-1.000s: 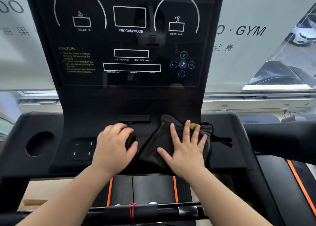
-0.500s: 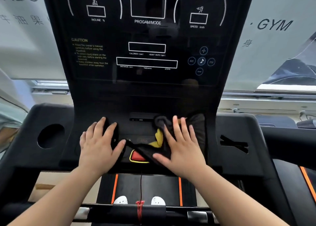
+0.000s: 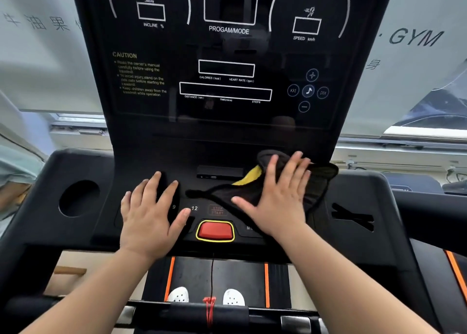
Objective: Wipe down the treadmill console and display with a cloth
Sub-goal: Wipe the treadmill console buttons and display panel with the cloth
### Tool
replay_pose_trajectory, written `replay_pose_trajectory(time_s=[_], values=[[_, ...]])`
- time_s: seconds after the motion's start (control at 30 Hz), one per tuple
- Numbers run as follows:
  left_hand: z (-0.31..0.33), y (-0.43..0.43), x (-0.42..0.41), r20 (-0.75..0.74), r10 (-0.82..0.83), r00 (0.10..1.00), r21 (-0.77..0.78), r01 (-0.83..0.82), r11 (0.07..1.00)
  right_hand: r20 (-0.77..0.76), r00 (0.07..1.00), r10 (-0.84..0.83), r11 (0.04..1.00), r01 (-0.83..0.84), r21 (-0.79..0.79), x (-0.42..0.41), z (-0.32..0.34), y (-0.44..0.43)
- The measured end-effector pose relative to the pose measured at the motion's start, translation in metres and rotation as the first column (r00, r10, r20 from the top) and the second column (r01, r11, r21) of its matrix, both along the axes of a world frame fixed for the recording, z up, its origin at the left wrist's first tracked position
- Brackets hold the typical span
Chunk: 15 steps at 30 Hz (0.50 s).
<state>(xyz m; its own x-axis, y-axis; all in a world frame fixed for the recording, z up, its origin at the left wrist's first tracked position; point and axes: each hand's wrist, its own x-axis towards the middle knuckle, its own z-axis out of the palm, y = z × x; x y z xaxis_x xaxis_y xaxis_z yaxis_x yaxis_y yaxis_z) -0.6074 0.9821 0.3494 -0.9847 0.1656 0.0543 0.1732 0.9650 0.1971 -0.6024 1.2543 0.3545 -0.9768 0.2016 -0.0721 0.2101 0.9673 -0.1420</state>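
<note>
1. The right hand (image 3: 275, 199) lies palm-down on a dark cloth (image 3: 316, 182), its fingers (image 3: 290, 167) spread flat and pressing the fabric against the treadmill console (image 3: 101, 207); nothing is pinched or gripped.
2. The cloth sits on the right half of the console, at the foot of the upright display (image 3: 227, 81). A yellow underside (image 3: 249, 175) shows where one fold turns up, and a thin corner of the cloth trails left toward the console's middle.
3. The left hand (image 3: 149, 215) rests flat and bare on the left half of the console, fingers open and slightly spread, holding nothing. Its thumb lies just beside the printed numbers 9 and 12.
4. A red stop button (image 3: 215, 230) with a yellow surround sits at the console's near edge, between the two hands and touched by neither.
5. A round cup recess (image 3: 78, 198) opens in the console's left wing, well apart from the left hand.
6. The display is dark, with white outlines labelled INCLINE, PROGAM/MODE and SPEED, and a yellow CAUTION text at its left side.
7. Below the console's near edge, the running belt (image 3: 192, 273) shows orange stripes and two white shoes (image 3: 233, 297), with a red cord (image 3: 209, 308) tied on the crossbar.
</note>
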Motion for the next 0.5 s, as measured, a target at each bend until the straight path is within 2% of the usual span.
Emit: replay_pose_trajectory(time_s=[0.13, 0.23, 0.4, 0.5], values=[[-0.002, 0.000, -0.001, -0.008, 0.001, 1.000, 0.022, -0.001, 1.000, 0.020, 0.952, 0.305, 0.951, -0.305, 0.040, 0.014, -0.002, -0.004], [-0.002, -0.002, -0.002, -0.023, -0.006, 1.000, 0.044, 0.007, 0.999, 0.017, 0.916, 0.402, 0.915, -0.402, 0.028, 0.042, -0.009, 0.020], [0.002, -0.008, -0.003, -0.011, 0.005, 1.000, 0.068, -0.004, 0.998, 0.054, 0.986, 0.159, 0.985, -0.162, 0.057, 0.063, -0.009, 0.060], [0.004, -0.020, -0.007, -0.004, 0.013, 1.000, 0.066, -0.013, 0.998, 0.060, 0.998, -0.005, 0.999, 0.002, 0.043, 0.046, -0.006, 0.047]])
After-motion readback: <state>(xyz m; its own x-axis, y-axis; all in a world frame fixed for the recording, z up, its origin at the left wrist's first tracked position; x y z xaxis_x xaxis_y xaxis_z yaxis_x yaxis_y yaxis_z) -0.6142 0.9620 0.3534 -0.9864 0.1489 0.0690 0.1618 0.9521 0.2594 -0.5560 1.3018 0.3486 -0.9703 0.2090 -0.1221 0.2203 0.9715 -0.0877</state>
